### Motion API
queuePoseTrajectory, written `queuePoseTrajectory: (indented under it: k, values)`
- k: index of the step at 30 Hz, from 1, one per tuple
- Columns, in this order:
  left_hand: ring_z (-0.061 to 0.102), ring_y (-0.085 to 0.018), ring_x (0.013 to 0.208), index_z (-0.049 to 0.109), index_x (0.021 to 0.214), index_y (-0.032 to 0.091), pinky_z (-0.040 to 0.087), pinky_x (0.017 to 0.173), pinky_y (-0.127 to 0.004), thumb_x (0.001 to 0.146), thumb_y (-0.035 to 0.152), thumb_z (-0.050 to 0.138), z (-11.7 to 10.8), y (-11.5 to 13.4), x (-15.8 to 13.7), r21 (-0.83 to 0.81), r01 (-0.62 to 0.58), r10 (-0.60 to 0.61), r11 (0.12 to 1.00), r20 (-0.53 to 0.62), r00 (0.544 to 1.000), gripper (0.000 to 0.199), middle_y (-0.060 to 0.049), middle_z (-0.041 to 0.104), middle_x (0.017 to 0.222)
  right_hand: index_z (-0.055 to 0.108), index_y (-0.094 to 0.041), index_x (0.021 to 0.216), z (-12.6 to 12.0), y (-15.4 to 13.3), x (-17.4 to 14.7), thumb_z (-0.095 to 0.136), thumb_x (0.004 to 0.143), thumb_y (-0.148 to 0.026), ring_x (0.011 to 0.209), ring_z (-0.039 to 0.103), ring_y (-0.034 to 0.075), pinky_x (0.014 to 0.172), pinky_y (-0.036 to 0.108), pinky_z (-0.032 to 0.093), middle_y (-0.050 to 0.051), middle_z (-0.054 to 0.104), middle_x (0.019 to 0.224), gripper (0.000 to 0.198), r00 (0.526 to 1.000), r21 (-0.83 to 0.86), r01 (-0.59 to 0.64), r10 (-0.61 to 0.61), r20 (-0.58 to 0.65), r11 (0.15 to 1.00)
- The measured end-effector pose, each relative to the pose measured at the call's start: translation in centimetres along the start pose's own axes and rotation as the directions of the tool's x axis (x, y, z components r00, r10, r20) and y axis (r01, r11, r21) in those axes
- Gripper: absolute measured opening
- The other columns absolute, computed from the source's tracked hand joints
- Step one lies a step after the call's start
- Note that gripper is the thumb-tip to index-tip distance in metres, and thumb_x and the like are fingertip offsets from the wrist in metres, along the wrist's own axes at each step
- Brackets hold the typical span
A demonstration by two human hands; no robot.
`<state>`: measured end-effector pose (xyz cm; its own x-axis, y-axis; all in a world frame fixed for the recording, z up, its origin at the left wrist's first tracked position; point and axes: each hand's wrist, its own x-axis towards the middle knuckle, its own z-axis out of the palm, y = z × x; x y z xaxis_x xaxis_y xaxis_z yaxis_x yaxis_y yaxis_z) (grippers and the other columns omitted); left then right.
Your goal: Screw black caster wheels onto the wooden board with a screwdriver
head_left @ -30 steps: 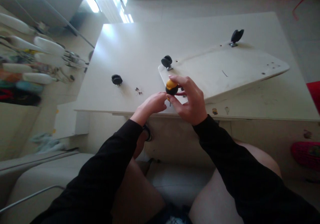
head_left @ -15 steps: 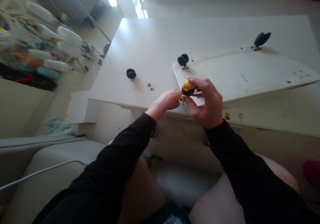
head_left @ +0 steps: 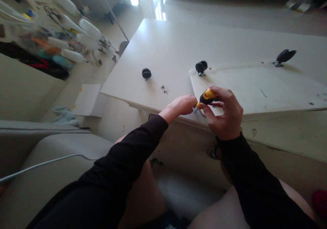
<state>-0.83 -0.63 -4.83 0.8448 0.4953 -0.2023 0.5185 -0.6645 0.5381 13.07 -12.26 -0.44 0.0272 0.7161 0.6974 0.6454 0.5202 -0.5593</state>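
Observation:
My right hand (head_left: 226, 111) is closed around the yellow-and-black handle of a screwdriver (head_left: 206, 96). The screwdriver leans to the right, and its short metal shaft points down and left over the near corner of a white board (head_left: 240, 86). Right beside the shaft, my left hand (head_left: 182, 105) has its fingers curled in; what they pinch, if anything, is hidden. A black caster (head_left: 201, 67) stands on the board's left end, and another caster (head_left: 286, 56) is fixed farther right. Partly behind my right hand lies a dark piece I cannot make out.
The board rests on a white table (head_left: 158, 51). A loose caster (head_left: 146, 73) and several small dark screws (head_left: 164, 89) lie on the tabletop to the left. A grey sofa (head_left: 63, 161) is at lower left, with a white box (head_left: 87, 99) on the floor beyond.
The view has swung left, so the table appears farther right. The screwdriver's handle now tips more to the right in my right hand. Both hands remain together at the board's corner.

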Motion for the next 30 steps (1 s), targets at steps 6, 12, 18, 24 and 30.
queuePoseTrajectory:
  k: [6, 12, 18, 24, 30]
  values:
    - [0.074, -0.023, 0.091, 0.081, 0.103, 0.015, 0.054, 0.078, -0.03, 0.092, 0.009, 0.063, -0.7, 0.7, -0.4, 0.124, 0.027, -0.028, 0.992, 0.009, 1.0, 0.022, -0.012, 0.081, 0.101, 0.061, -0.03, 0.144, -0.2, 0.2, -0.1, 0.078, 0.087, -0.015, 0.104, 0.077, 0.021, 0.072, 0.032, 0.074, 0.006, 0.073, 0.125, 0.062, 1.0, -0.033, -0.008, 0.007, -0.017, 0.999]
    - [0.074, -0.023, 0.093, 0.081, 0.11, 0.014, 0.053, 0.079, -0.031, 0.093, 0.008, 0.061, -0.6, 0.7, -0.3, 0.114, 0.018, -0.019, 0.993, 0.011, 1.0, 0.027, -0.012, 0.081, 0.105, 0.063, -0.029, 0.143, 0.0, 0.1, 0.1, 0.077, 0.087, -0.016, 0.106, 0.078, 0.023, 0.069, 0.032, 0.074, 0.008, 0.076, 0.123, 0.058, 0.997, -0.068, 0.065, -0.067, -0.026, 0.996]
    - [0.074, -0.023, 0.097, 0.079, 0.119, 0.017, 0.053, 0.081, -0.03, 0.092, 0.007, 0.061, 0.0, 0.0, 0.1, 0.079, -0.013, 0.015, 0.997, -0.021, 1.0, 0.035, -0.011, 0.081, 0.107, 0.061, -0.03, 0.143, 0.0, 0.1, 0.1, 0.076, 0.088, -0.018, 0.107, 0.079, 0.023, 0.068, 0.033, 0.074, 0.007, 0.076, 0.124, 0.058, 0.997, -0.094, 0.075, -0.076, -0.004, 0.993]
    - [0.074, -0.024, 0.093, 0.082, 0.104, 0.013, 0.05, 0.075, -0.032, 0.094, 0.009, 0.061, -0.8, 0.9, -0.3, 0.137, 0.023, -0.029, 0.99, 0.042, 0.999, 0.024, -0.013, 0.08, 0.103, 0.059, -0.033, 0.147, -0.1, 0.5, -0.3, 0.079, 0.086, -0.018, 0.106, 0.077, 0.023, 0.068, 0.033, 0.073, 0.006, 0.074, 0.127, 0.065, 0.999, -0.074, 0.023, -0.025, -0.025, 0.997]
    - [0.073, -0.022, 0.093, 0.082, 0.108, 0.013, 0.049, 0.075, -0.031, 0.096, 0.011, 0.061, -0.9, 1.0, -0.4, 0.142, 0.028, -0.034, 0.989, 0.038, 0.999, 0.024, -0.013, 0.08, 0.107, 0.061, -0.03, 0.145, -0.1, 0.6, -0.2, 0.078, 0.086, -0.019, 0.104, 0.077, 0.023, 0.067, 0.033, 0.073, 0.007, 0.074, 0.124, 0.062, 0.999, -0.062, 0.037, -0.038, -0.017, 0.997]
